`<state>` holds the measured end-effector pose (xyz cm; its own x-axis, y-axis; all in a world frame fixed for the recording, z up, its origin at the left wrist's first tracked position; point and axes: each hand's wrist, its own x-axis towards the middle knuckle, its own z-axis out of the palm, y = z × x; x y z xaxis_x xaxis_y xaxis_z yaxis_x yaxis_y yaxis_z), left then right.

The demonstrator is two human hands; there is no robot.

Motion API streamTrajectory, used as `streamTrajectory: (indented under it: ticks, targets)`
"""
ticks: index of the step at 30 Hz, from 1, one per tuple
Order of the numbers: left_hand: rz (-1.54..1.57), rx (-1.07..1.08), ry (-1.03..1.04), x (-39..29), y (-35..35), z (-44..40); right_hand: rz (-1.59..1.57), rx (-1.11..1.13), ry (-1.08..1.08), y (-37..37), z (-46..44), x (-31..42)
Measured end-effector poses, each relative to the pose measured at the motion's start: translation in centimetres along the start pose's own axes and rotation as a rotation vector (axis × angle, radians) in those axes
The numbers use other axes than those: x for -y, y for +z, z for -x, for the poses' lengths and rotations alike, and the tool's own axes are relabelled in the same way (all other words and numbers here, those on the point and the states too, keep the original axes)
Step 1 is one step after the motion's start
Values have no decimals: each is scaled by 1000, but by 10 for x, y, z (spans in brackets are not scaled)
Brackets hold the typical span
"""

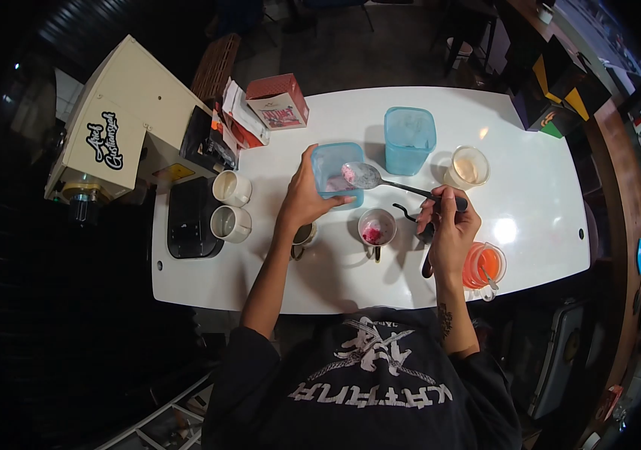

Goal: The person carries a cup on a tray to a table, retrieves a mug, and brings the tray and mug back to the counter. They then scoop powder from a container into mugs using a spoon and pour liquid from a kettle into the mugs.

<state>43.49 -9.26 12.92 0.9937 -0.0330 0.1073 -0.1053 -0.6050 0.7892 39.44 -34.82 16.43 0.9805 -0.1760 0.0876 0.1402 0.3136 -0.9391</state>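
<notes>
My left hand [307,191] grips a translucent blue plastic container [326,154], tilted toward me, with pale pink powder inside. In my right hand [452,225] is a long-handled metal spoon [369,177], its bowl over the container's rim, carrying some pink and white powder. Just below stands a cup [387,217] with white and bright pink matter in it. Another cup [304,235] is partly hidden behind my left forearm. Beneath my right hand lies a dark object with a curved end [403,212], mostly covered, so I cannot tell its kind.
A taller blue container [409,154] and a tub of beige contents [468,168] stand farther back. Near the front right is a glass jug of orange-red liquid [483,266] with a spoon. Two cups [230,189] sit left, beside a cream machine [121,112]. A red box [279,101] stands behind.
</notes>
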Motion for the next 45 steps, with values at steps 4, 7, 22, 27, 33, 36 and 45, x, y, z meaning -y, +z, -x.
streamTrajectory:
  ticks: [4,7,22,27,33,36,45]
  targets:
    - [5,-28,-5,2,2,1,-18,27,9,5,-1,-7]
    - [22,-32,-12,2,3,3,-17,42,22,4,-3,-15]
    - [-1,-74,21,16,9,2,12,26,14,7,-6,-17]
    - [30,-42,-24,17,6,3,12,32,20,8,-6,-14]
    - [329,26,-10,27,-39,22,15,38,14,10,-4,-6]
    - [284,19,-61,30,-85,43,-10,46,14,12,-4,-2]
    - [555,-419,-62,58,-45,132,41,276,61,31,9,-9]
